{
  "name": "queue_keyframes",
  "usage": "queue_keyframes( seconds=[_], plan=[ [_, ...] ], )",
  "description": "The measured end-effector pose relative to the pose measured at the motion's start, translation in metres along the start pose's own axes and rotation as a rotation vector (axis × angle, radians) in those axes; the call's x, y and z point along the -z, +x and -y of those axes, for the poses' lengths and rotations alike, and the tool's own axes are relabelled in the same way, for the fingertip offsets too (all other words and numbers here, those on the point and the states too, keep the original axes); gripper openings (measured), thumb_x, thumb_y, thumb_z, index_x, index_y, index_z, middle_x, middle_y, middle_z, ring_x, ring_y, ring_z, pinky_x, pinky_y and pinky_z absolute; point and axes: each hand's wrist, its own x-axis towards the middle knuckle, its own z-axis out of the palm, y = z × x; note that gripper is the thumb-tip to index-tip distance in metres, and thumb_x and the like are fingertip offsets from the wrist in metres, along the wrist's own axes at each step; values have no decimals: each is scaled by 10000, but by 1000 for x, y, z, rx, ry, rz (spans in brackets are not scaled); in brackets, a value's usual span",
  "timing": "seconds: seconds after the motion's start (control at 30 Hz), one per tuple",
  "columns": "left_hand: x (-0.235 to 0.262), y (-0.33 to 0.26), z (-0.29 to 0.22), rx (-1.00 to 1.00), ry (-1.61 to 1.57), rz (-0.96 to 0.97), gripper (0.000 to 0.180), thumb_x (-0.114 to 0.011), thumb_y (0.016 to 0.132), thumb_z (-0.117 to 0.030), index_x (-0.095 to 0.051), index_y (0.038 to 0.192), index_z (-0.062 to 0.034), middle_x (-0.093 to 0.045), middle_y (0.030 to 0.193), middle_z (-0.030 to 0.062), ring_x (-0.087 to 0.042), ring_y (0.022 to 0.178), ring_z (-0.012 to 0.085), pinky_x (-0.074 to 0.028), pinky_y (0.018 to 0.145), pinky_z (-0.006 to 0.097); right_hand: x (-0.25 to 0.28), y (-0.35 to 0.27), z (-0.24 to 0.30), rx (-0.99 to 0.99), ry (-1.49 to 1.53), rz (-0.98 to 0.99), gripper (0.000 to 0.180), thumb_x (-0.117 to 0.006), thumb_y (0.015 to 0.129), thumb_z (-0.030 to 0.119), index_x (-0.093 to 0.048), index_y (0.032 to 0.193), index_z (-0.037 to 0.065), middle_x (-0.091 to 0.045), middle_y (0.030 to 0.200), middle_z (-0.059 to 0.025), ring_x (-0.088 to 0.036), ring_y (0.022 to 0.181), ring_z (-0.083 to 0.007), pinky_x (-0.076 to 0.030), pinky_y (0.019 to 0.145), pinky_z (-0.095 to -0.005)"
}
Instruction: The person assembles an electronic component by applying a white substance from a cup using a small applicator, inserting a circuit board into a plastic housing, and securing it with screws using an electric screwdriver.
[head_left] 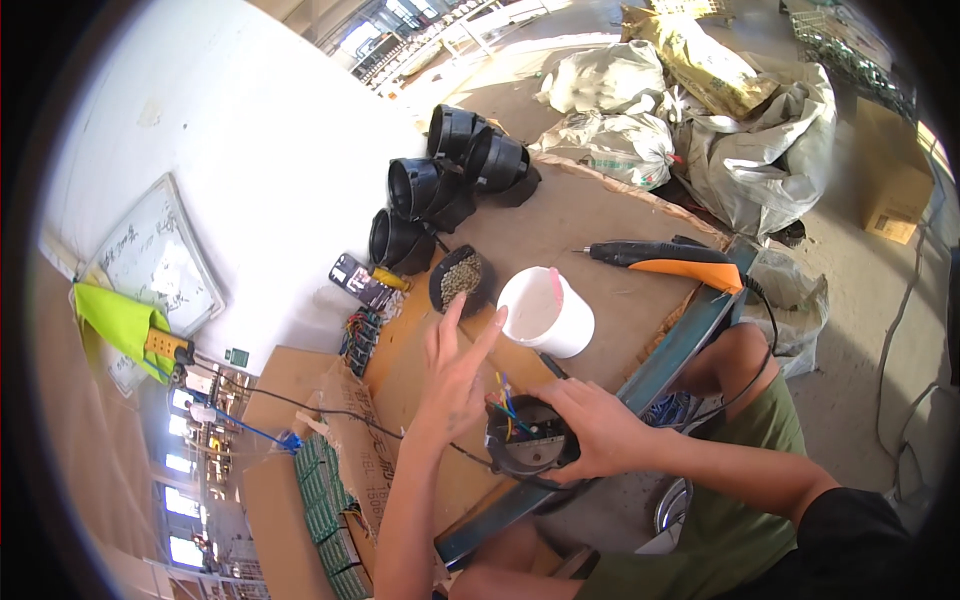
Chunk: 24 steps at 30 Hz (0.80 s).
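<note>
My right hand [605, 430] is wrapped round the side of a black round housing [530, 458] at the table's near edge. Blue, yellow and green wires [512, 408] stick up out of the housing. My left hand [450, 385] is raised with its fingers apart and nothing visible in them. Its fingertips reach up beside a small black bowl [484, 293] of tiny tan-coloured parts, possibly screws. Just right of those fingers stands a white plastic cup [568, 330] with a pink mark on its rim. What lies in the cup is hard to make out.
Several black housings [400, 240] stand at the table's far left. A black-and-orange electric screwdriver [665, 260] lies at the right. A yellow-handled tool [390, 278] lies by the wall. Green circuit boards [325, 495] fill a carton at left; big sacks [755, 150] sit beyond the table.
</note>
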Motion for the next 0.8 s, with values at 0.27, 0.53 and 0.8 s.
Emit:
queue_keyframes(
  seconds=[0.27,0.53,0.8],
  plan=[
    [-14,-9,11,52,-15,124,933,-682,636,140,-478,1469,-226,-194,1593,230,-324,1324,460,-294,1127,490,0,-2,-6,-4,3,-7,911,-844,635,310,-411,1383,22,-543,1229,-170,-532,1142,-363,-429,956,-433],
    [-27,-21,14,100,161,88,975,-663,627,162,-431,1490,-227,-164,1609,220,-320,1326,478,-314,1114,497,5,-2,-7,-39,-4,50,976,-853,650,398,-388,1424,30,-529,1302,-177,-522,1157,-369,-411,980,-428],
    [-55,-28,29,43,123,-35,884,-639,686,80,-430,1490,-222,-168,1601,245,-313,1344,485,-331,1095,511,4,-4,-6,-3,12,-5,893,-834,654,322,-417,1379,10,-539,1265,-158,-528,1177,-344,-422,969,-426]
  ],
)
